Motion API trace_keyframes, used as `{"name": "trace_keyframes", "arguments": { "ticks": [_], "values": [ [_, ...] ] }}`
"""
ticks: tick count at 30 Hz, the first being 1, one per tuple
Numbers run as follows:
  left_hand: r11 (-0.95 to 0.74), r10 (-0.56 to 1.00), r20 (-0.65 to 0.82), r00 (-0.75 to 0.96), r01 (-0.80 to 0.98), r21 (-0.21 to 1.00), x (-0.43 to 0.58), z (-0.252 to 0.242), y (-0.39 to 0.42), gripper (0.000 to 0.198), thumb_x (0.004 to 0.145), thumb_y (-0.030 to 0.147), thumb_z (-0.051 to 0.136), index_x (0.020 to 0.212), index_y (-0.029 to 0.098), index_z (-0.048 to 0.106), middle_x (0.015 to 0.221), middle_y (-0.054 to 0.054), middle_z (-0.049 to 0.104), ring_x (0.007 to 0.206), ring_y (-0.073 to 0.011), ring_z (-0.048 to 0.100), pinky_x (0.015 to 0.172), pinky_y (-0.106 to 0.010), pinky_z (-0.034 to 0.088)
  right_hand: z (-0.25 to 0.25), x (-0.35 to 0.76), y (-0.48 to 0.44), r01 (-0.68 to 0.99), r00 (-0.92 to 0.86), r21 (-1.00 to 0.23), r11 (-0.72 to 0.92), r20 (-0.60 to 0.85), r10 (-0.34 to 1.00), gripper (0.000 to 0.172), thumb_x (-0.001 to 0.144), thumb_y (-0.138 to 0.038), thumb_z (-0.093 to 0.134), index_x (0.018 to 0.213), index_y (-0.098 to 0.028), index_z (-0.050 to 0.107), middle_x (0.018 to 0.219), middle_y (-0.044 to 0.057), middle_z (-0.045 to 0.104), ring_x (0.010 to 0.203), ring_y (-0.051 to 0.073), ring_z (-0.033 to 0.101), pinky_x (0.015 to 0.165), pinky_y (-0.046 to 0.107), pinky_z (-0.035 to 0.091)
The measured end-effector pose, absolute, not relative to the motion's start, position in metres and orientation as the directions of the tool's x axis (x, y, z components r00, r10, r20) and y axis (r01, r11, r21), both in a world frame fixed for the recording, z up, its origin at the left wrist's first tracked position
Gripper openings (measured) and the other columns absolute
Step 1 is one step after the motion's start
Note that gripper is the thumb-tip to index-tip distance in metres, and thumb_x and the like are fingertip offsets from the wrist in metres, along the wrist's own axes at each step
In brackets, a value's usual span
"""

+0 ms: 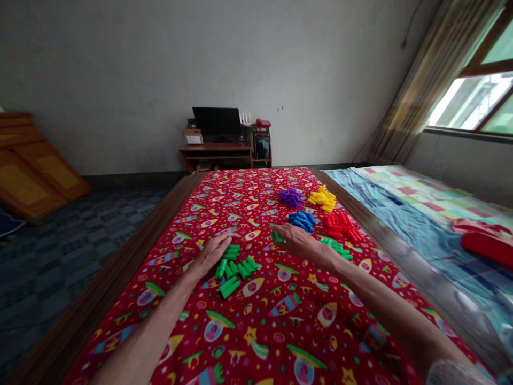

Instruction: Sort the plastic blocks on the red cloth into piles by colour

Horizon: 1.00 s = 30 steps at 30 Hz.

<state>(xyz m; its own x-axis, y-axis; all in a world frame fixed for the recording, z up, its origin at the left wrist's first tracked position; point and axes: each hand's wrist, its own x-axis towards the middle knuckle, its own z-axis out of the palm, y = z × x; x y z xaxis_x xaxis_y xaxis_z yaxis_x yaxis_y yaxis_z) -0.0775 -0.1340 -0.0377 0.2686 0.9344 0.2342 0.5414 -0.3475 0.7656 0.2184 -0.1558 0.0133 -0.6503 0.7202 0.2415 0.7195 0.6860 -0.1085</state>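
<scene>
My left hand (216, 250) rests at the left edge of a loose group of green plastic tube-like pieces (231, 269), its fingers stretched out over the cloth. Whether it touches the nearest piece I cannot tell. To the right, my right hand (294, 239) is closed on a green plastic piece (276, 237) that shows at its fingertips. Beyond its wrist lies a second group of green pieces (337, 248). Blue pieces (302, 220) are heaped just past the right hand, with red pieces (343, 226) to their right. Purple pieces (290, 197) and yellow pieces (323, 198) lie farther off.
A red patterned cloth (256, 321) covers the long table, whose dark wooden edges (132, 256) show on both sides. On the right is a bed with a blue sheet (372, 203). A desk with a monitor (217, 123) stands against the far wall.
</scene>
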Motion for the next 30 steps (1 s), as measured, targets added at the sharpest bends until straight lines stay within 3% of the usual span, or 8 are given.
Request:
{"name": "trace_keyframes", "arguments": {
  "ticks": [3, 6, 12, 15, 21, 24, 26, 30],
  "values": [
    [-0.391, 0.890, 0.159, 0.427, 0.536, 0.748, -0.085, -0.033, -0.130, 0.043, 0.081, 0.054, 0.049, 0.102, 0.023, 0.070, 0.105, -0.007, 0.073, 0.097, -0.0261, 0.067, 0.084, -0.038, 0.055, 0.011, 0.270, -0.178, 0.798, -0.558, -0.073, 0.599, 0.286, 0.779, 0.029, 0.090, -0.023, 0.051, 0.118, -0.015, 0.057, 0.105, 0.013, 0.066, 0.096, 0.022, 0.061, 0.081, 0.035, 0.050],
    [-0.459, 0.850, 0.142, 0.507, 0.579, 0.674, -0.090, -0.033, -0.126, 0.042, 0.074, 0.053, 0.057, 0.103, 0.025, 0.070, 0.112, -0.007, 0.071, 0.107, -0.0266, 0.064, 0.094, -0.039, 0.050, 0.005, 0.306, -0.191, 0.804, -0.559, -0.055, 0.592, 0.268, 0.785, 0.024, 0.091, -0.020, 0.050, 0.113, -0.016, 0.060, 0.107, 0.012, 0.066, 0.099, 0.023, 0.061, 0.083, 0.037, 0.051],
    [-0.378, 0.924, 0.172, 0.342, 0.743, 0.551, -0.081, -0.033, -0.132, 0.037, 0.067, 0.049, 0.064, 0.090, 0.021, 0.072, 0.102, -0.012, 0.071, 0.103, -0.0325, 0.065, 0.092, -0.044, 0.051, 0.003, 0.315, -0.195, 0.745, -0.624, -0.067, 0.664, 0.283, 0.729, 0.021, 0.093, -0.026, 0.049, 0.107, -0.018, 0.064, 0.110, 0.013, 0.065, 0.111, 0.026, 0.057, 0.091, 0.042, 0.049],
    [-0.346, 0.938, 0.224, 0.264, 0.721, 0.600, -0.067, -0.024, -0.138, 0.032, 0.068, 0.043, 0.066, 0.091, 0.022, 0.070, 0.097, -0.009, 0.073, 0.096, -0.0309, 0.068, 0.087, -0.044, 0.054, 0.009, 0.292, -0.198, 0.689, -0.631, -0.130, 0.713, 0.376, 0.679, 0.025, 0.096, -0.027, 0.044, 0.109, -0.017, 0.063, 0.112, 0.014, 0.065, 0.107, 0.024, 0.060, 0.091, 0.040, 0.049],
    [-0.393, 0.915, 0.281, 0.289, 0.486, 0.781, -0.012, -0.006, -0.180, 0.053, 0.073, 0.034, 0.067, 0.124, 0.024, 0.054, 0.093, -0.004, 0.073, 0.082, -0.0221, 0.071, 0.076, -0.035, 0.058, 0.008, 0.223, -0.218, 0.488, -0.634, -0.354, 0.798, 0.484, 0.603, 0.043, 0.098, -0.033, 0.043, 0.136, -0.015, 0.042, 0.115, 0.016, 0.065, 0.093, 0.019, 0.064, 0.075, 0.030, 0.050],
    [-0.485, 0.870, 0.329, 0.368, 0.515, 0.707, 0.010, 0.000, -0.206, 0.055, 0.077, 0.025, 0.065, 0.129, 0.026, 0.049, 0.102, -0.003, 0.071, 0.093, -0.0209, 0.070, 0.083, -0.034, 0.057, 0.003, 0.209, -0.223, 0.432, -0.629, -0.457, 0.778, 0.466, 0.623, 0.039, 0.097, -0.032, 0.045, 0.131, -0.014, 0.045, 0.090, 0.009, 0.069, 0.065, 0.013, 0.059, 0.059, 0.023, 0.043],
    [-0.536, 0.839, 0.323, 0.438, 0.562, 0.631, 0.013, 0.005, -0.214, 0.058, 0.077, 0.021, 0.064, 0.133, 0.026, 0.046, 0.114, -0.004, 0.068, 0.103, -0.0211, 0.067, 0.089, -0.034, 0.055, 0.004, 0.216, -0.223, 0.467, -0.590, -0.494, 0.733, 0.444, 0.675, 0.028, 0.097, -0.031, 0.046, 0.116, -0.014, 0.055, 0.074, 0.003, 0.066, 0.053, 0.009, 0.050, 0.052, 0.021, 0.036],
    [-0.574, 0.814, 0.180, 0.552, 0.721, 0.387, -0.016, 0.015, -0.207, 0.054, 0.076, 0.024, 0.066, 0.129, 0.024, 0.053, 0.137, -0.007, 0.055, 0.128, -0.0256, 0.049, 0.107, -0.040, 0.042, 0.012, 0.264, -0.224, 0.631, -0.448, -0.484, 0.606, 0.410, 0.794, 0.026, 0.096, -0.036, 0.046, 0.092, -0.016, 0.063, 0.064, 0.000, 0.061, 0.053, 0.010, 0.049, 0.052, 0.022, 0.036]
  ]
}}
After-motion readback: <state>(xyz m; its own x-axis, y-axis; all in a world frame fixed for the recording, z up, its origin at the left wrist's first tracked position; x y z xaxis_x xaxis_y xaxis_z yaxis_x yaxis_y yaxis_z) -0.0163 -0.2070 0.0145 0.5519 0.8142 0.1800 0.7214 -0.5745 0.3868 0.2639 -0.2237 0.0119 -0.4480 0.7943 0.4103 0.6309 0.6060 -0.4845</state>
